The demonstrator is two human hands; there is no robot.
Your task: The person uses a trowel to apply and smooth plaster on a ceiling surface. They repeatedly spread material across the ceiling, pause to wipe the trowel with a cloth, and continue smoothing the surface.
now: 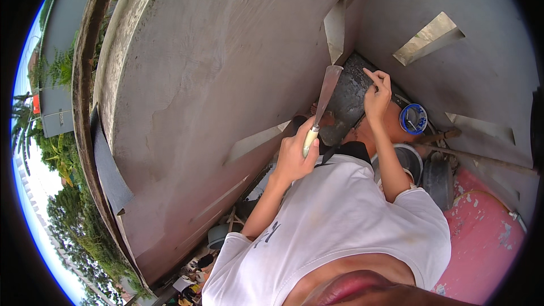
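My left hand grips the cream handle of a long-bladed trowel, its metal blade pointing up toward the corner of two plastered walls. My right hand is raised to the right of the blade, fingers bent and apart, index finger reaching out, with nothing visible in it. Below and beyond the hands is a dark, wet-looking surface. A blue-rimmed container with grey contents stands to the right of my right forearm.
The walls have slot openings. Grey buckets, a pole and a peeling pink surface lie at the lower right. Assorted clutter sits below the left wall. A weathered wall edge and greenery show at the left.
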